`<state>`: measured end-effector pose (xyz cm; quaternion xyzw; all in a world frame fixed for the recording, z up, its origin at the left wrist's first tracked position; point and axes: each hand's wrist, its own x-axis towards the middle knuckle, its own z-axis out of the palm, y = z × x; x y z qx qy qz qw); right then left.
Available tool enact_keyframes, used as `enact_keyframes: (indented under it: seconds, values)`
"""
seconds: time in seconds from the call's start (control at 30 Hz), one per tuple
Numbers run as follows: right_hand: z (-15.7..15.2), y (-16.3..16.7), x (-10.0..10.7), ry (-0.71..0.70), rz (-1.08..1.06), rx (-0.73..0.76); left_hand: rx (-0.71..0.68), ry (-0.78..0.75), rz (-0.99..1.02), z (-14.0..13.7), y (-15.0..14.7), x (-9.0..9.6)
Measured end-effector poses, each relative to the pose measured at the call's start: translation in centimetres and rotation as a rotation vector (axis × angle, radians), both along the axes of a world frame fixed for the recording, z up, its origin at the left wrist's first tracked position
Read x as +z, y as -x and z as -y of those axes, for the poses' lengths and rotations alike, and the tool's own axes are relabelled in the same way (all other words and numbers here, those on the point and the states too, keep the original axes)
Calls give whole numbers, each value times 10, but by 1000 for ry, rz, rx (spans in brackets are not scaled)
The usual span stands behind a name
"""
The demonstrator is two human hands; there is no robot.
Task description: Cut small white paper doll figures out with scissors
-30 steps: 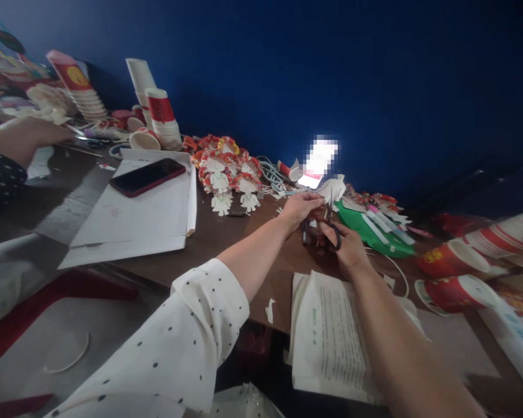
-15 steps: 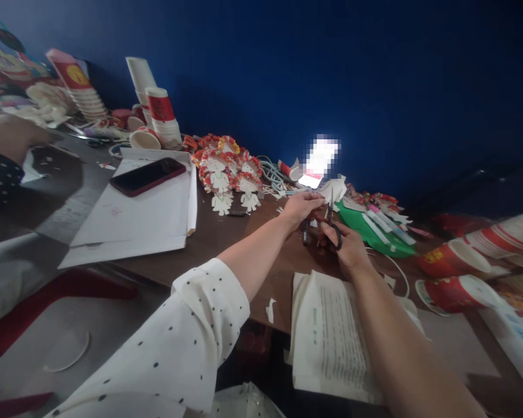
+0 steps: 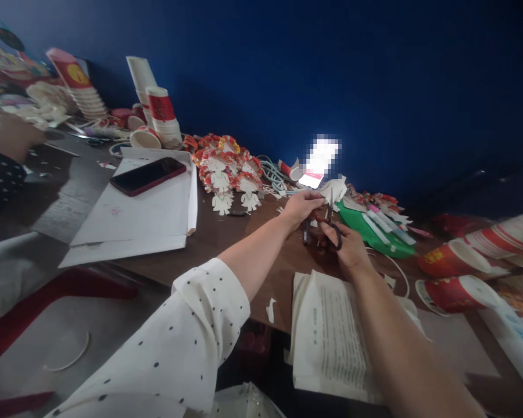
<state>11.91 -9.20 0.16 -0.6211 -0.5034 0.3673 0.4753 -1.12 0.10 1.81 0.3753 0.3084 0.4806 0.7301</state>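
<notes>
My right hand (image 3: 352, 248) is closed around the dark-handled scissors (image 3: 339, 237), with fingers through the loops and the blades pointing up and away from me. Pinched in my left hand (image 3: 304, 208) is a white paper piece (image 3: 335, 188), which sits right at the scissor blades. The exact cut line is too small to make out. Below my hands, small paper scraps and a dark marker-like stick (image 3: 305, 232) lie on the brown table (image 3: 261, 255).
Paper figures with red frills (image 3: 220, 174) are heaped left of my hands. A phone (image 3: 148, 176) rests on a white box lid (image 3: 131, 226). Right are markers (image 3: 381, 223) on a green sheet (image 3: 353, 229) and paper cups (image 3: 462, 293). A folded printed paper (image 3: 331, 337) lies nearest me.
At the far left, another person's hand has drawn back a little to the left. My own hands and the scissors show hardly any movement.
</notes>
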Motion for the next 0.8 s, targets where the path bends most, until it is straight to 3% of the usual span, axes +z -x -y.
enact_keyframes:
  seconds: [0.8]
  values:
    - [0, 2, 0, -4, -29, 13, 19, -18, -16, 0, 2, 0]
